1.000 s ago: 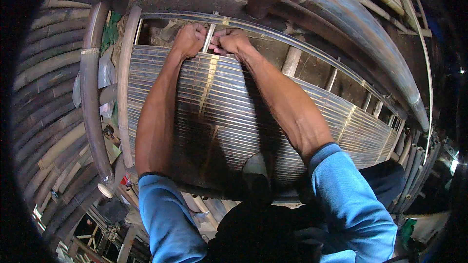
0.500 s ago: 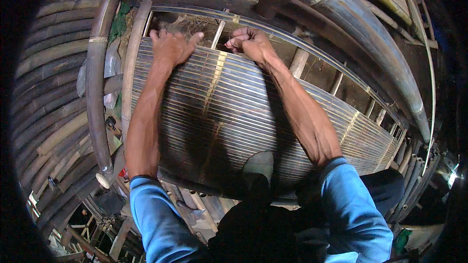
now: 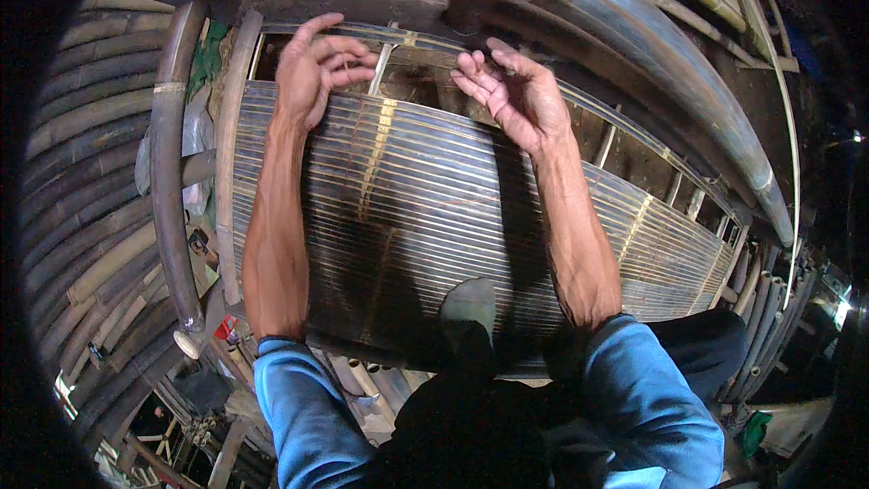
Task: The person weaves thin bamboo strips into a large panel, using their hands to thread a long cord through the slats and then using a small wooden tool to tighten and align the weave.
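A long panel of thin dark bamboo slats (image 3: pixel 434 172), bound with pale cross bands, lies beneath my arms. Over its far left part my left hand (image 3: pixel 312 72) is raised, fingers apart, with no held object visible. My right hand (image 3: pixel 520 95) hovers to its right, palm turned up and fingers loosely bent apart, nothing visible in it. Between the hands a pale crosspiece (image 3: pixel 382 68) joins the panel to a narrow bamboo rail (image 3: pixel 425 43) along the far side. My foot (image 3: pixel 468 303) rests on the panel near my body.
A thick bamboo pole (image 3: pixel 634 45) curves across the far side. Upright at the left stands a bamboo post (image 3: pixel 169 172), with stacked bamboo poles (image 3: pixel 100 172) beyond it. More bamboo poles (image 3: pixel 769 317) lean at the right.
Both hands have lifted from the panel's far edge. My right hand has moved right and turned palm up, its fingers loosening; the left hand's fingers have swung rightward. The view has shifted slightly.
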